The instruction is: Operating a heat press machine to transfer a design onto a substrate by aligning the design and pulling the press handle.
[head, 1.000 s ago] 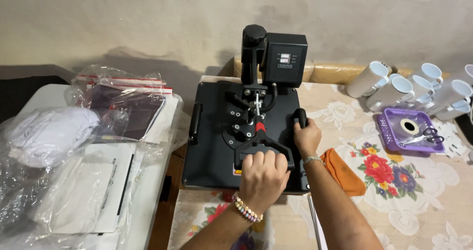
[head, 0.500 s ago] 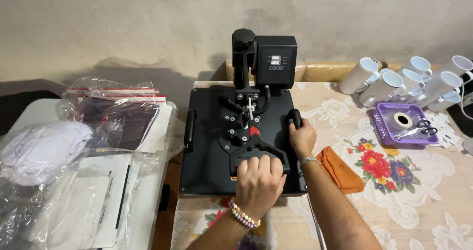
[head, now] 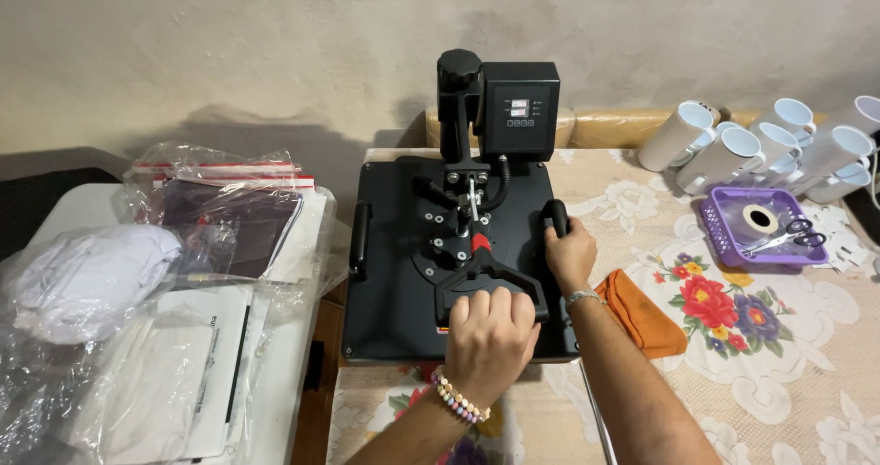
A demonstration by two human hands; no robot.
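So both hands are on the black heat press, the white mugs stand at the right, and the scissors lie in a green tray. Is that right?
Not quite: the tray is purple, not green, as the head view shows. The rest holds: the left hand grips the press front handle, the right hand its side handle, the mugs stand at the right, and the scissors lie in the tray.

Heat press [head: 440,254] sits centre on the surface [head: 807,355], control box [head: 520,107] behind its plate. Mugs [head: 733,149] back right; tray [head: 765,231] before them, scissors [head: 784,238] in it. Folded cloth [head: 642,314] just right of press. Bagged papers [head: 229,217] left.
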